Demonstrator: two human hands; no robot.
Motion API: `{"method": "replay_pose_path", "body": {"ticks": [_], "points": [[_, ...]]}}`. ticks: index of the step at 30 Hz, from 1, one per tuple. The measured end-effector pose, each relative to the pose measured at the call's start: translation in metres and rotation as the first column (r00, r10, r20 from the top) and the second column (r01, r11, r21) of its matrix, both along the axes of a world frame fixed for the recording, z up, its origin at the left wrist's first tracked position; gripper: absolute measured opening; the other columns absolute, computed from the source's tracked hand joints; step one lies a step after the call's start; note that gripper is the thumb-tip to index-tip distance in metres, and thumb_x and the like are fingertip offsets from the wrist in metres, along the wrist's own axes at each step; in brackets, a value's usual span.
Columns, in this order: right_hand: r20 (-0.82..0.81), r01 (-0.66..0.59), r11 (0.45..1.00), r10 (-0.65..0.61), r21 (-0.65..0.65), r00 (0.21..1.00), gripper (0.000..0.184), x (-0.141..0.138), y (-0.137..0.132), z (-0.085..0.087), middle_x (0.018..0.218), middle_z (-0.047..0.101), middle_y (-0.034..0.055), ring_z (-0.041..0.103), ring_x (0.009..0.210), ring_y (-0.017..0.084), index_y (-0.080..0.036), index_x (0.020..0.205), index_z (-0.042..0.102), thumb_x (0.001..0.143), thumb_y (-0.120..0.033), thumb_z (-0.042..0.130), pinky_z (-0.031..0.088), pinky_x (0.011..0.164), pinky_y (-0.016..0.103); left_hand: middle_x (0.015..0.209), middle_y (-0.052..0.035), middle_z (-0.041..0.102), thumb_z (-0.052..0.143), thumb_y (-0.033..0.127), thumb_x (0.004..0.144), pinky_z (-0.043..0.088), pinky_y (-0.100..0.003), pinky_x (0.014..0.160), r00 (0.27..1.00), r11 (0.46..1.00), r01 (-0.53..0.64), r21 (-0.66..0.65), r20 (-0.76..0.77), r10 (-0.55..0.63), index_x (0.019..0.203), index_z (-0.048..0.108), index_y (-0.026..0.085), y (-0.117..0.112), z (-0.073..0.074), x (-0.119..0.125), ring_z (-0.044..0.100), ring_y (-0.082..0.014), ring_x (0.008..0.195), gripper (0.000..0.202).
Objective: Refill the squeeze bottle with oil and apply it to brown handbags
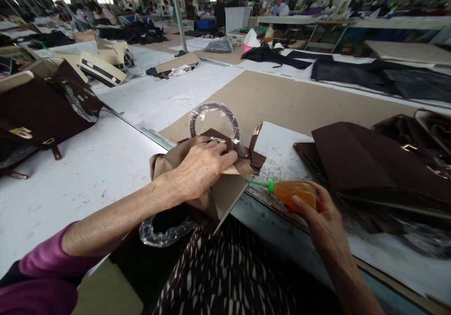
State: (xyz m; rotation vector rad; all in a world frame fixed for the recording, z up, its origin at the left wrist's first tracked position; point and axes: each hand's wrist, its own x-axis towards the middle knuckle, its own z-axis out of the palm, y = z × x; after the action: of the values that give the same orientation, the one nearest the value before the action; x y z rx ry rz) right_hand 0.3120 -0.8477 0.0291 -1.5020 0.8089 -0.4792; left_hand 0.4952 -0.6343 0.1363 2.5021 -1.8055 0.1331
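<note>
A brown handbag with tan lining rests partly on the table edge and partly over my lap. Its upper handle is wrapped in clear plastic, and a second wrapped handle hangs below. My left hand is closed over the bag's top edge, fingers gripping the lining and flap. In my right hand is a squeeze bottle of orange liquid, lying nearly level. Its green nozzle points left, with the tip at the bag's lining edge; whether it touches I cannot tell.
A dark brown bag stands at the left. More brown bags are stacked at the right. Tan board covers the table ahead, with black pieces behind it. Another bottle and a metal post stand farther back.
</note>
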Motion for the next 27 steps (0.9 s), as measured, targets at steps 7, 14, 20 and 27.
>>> {"method": "replay_pose_path", "body": {"ticks": [7, 14, 20, 27], "points": [[-0.014, -0.051, 0.998, 0.051, 0.028, 0.999, 0.061, -0.006, -0.001, -0.003, 0.101, 0.064, 0.0036, 0.062, 0.091, 0.026, -0.025, 0.113, 0.055, 0.061, -0.045, 0.081, 0.058, 0.066, 0.03, 0.086, -0.0051, 0.06, 0.055, 0.014, 0.073, 0.044, -0.033, 0.07, 1.0, 0.999, 0.015, -0.03, 0.004, -0.015, 0.09, 0.054, 0.016, 0.001, -0.001, 0.001, 0.059, -0.0223, 0.08, 0.017], [-0.037, -0.121, 0.989, 0.124, 0.079, 0.992, 0.06, -0.012, 0.004, -0.004, 0.102, 0.064, 0.0028, 0.061, 0.089, 0.023, -0.027, 0.114, 0.055, 0.063, -0.044, 0.08, 0.056, 0.066, 0.027, 0.081, -0.0044, 0.057, 0.054, 0.017, 0.078, 0.043, -0.031, 0.068, 1.0, 0.999, 0.026, -0.039, 0.005, -0.026, 0.084, 0.051, 0.017, 0.001, -0.002, 0.001, 0.058, -0.0204, 0.076, 0.006], [-0.062, -0.161, 0.982, 0.168, 0.098, 0.984, 0.059, -0.018, 0.016, 0.003, 0.099, 0.066, 0.0035, 0.062, 0.086, 0.023, -0.026, 0.114, 0.055, 0.063, -0.044, 0.079, 0.055, 0.063, 0.026, 0.082, -0.0046, 0.058, 0.052, 0.017, 0.08, 0.042, -0.031, 0.066, 0.999, 0.998, 0.03, -0.047, 0.04, -0.028, 0.084, 0.052, 0.017, 0.001, -0.004, 0.002, 0.057, -0.0198, 0.075, 0.004], [-0.081, -0.228, 0.967, 0.238, 0.117, 0.968, 0.059, -0.026, 0.025, 0.0, 0.101, 0.066, 0.0037, 0.061, 0.09, 0.024, -0.026, 0.115, 0.054, 0.065, -0.044, 0.078, 0.055, 0.066, 0.026, 0.085, -0.0049, 0.058, 0.053, 0.013, 0.077, 0.043, -0.033, 0.07, 0.999, 1.0, 0.013, -0.006, 0.03, -0.013, 0.089, 0.054, 0.016, 0.0, -0.003, 0.001, 0.058, -0.0217, 0.081, 0.012]]}}
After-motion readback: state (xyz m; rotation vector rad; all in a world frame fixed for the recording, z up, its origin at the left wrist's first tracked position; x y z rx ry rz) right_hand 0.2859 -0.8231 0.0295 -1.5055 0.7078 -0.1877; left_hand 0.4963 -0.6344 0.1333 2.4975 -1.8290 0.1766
